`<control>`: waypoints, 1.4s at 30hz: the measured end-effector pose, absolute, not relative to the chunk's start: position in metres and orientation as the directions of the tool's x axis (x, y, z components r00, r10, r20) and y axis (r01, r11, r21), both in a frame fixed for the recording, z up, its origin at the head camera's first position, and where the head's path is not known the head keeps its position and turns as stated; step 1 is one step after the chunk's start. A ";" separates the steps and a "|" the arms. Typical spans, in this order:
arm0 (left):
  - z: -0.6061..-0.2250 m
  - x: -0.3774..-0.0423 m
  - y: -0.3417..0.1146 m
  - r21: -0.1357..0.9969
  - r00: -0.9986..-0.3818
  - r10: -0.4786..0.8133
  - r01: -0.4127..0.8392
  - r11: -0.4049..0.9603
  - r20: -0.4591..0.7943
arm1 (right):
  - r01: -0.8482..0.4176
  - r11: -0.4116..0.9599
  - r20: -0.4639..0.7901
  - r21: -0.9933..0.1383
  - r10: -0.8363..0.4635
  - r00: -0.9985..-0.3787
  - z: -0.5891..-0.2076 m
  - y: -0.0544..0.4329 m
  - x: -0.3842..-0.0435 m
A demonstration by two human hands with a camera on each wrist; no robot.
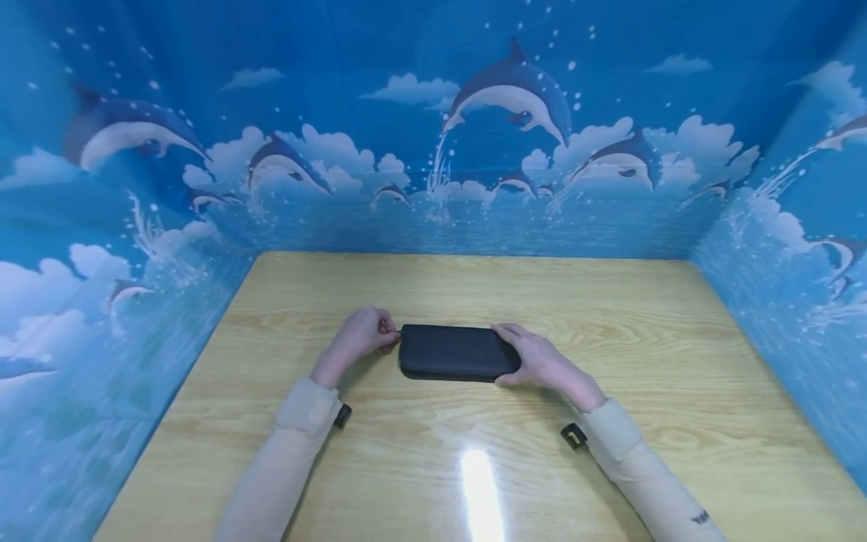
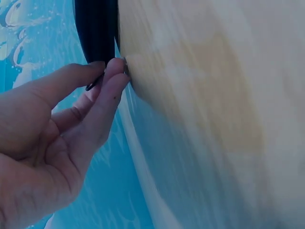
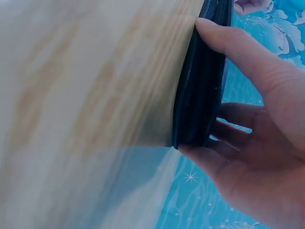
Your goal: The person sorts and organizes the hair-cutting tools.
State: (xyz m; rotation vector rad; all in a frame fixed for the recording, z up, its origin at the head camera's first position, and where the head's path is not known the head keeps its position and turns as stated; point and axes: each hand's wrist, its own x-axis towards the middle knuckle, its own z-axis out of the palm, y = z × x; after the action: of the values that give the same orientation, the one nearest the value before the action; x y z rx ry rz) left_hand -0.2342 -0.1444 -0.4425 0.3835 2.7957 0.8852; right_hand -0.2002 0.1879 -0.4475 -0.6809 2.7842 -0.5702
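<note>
A long black zip wallet (image 1: 455,352) lies lengthwise across the middle of the wooden table. My left hand (image 1: 369,331) is at its upper left corner, thumb and fingertips pinching the small zipper pull there. In the left wrist view, a bit of the dark pull (image 2: 91,86) shows between thumb and fingers. My right hand (image 1: 538,360) grips the wallet's right end, thumb on the near edge and fingers at the far edge. The right wrist view shows the zipper side of the wallet (image 3: 200,90) running between the thumb and fingers.
The light wood table (image 1: 609,316) meets a blue dolphin-print backdrop (image 1: 406,113) at the back and on both sides. A bright light reflection (image 1: 482,493) shows on the tabletop near the front. Each sleeve cuff carries a small black wrist camera (image 1: 574,435).
</note>
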 end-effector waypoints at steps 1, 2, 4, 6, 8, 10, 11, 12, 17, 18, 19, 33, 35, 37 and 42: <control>-0.443 -0.233 -0.143 0.587 -0.952 0.287 0.175 0.791 -0.102 | -0.391 0.819 -0.122 -0.420 -0.478 -0.870 -0.448 0.188 -0.200; -0.443 -0.232 -0.141 0.588 -0.955 0.277 0.164 0.792 -0.107 | -0.391 0.819 -0.123 -0.420 -0.478 -0.870 -0.447 0.188 -0.200; -0.444 -0.231 -0.138 0.585 -0.960 0.255 0.142 0.798 -0.114 | -0.389 0.819 -0.124 -0.421 -0.477 -0.870 -0.447 0.189 -0.201; -0.445 -0.229 -0.135 0.600 -0.964 0.225 0.099 0.794 -0.139 | -0.390 0.819 -0.124 -0.420 -0.477 -0.870 -0.447 0.189 -0.202; -0.447 -0.227 -0.133 0.614 -0.965 0.206 0.065 0.786 -0.161 | -0.391 0.820 -0.124 -0.418 -0.477 -0.870 -0.447 0.189 -0.202; -0.447 -0.226 -0.131 0.646 -0.960 0.198 0.023 0.763 -0.199 | -0.388 0.820 -0.125 -0.421 -0.476 -0.870 -0.448 0.189 -0.202; -0.447 -0.225 -0.130 0.657 -0.957 0.198 0.011 0.754 -0.211 | -0.388 0.820 -0.124 -0.421 -0.476 -0.871 -0.448 0.189 -0.203; -0.447 -0.224 -0.129 0.668 -0.954 0.201 0.002 0.744 -0.222 | -0.387 0.819 -0.124 -0.423 -0.475 -0.871 -0.448 0.189 -0.202; -0.446 -0.224 -0.126 0.678 -0.945 0.212 -0.013 0.735 -0.249 | -0.395 0.811 -0.120 -0.431 -0.485 -0.866 -0.447 0.189 -0.203; -0.446 -0.224 -0.126 0.667 -0.944 0.213 -0.009 0.745 -0.252 | -0.397 0.810 -0.119 -0.432 -0.487 -0.865 -0.447 0.190 -0.203; -0.445 -0.224 -0.125 0.650 -0.944 0.215 0.000 0.760 -0.252 | -0.400 0.808 -0.118 -0.433 -0.491 -0.863 -0.446 0.190 -0.203; -0.443 -0.223 -0.114 0.582 -0.949 0.195 0.015 0.813 -0.247 | -0.455 0.797 -0.085 -0.398 -0.526 -0.846 -0.441 0.196 -0.207; -0.444 -0.223 -0.111 0.593 -0.949 0.192 0.007 0.805 -0.250 | -0.450 0.800 -0.090 -0.398 -0.522 -0.848 -0.440 0.198 -0.207; -0.444 -0.223 -0.110 0.610 -0.948 0.186 -0.011 0.792 -0.258 | -0.444 0.802 -0.092 -0.399 -0.517 -0.851 -0.440 0.200 -0.208; -0.442 -0.223 -0.108 0.624 -0.950 0.179 -0.022 0.781 -0.257 | -0.429 0.801 -0.106 -0.418 -0.512 -0.852 -0.441 0.202 -0.209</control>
State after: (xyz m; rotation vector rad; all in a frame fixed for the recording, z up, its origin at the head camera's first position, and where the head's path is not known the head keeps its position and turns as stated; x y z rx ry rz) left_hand -0.2227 -0.1078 -0.4425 0.1207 2.6707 0.9413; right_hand -0.2091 0.2022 -0.4409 -0.7349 2.7747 -0.5683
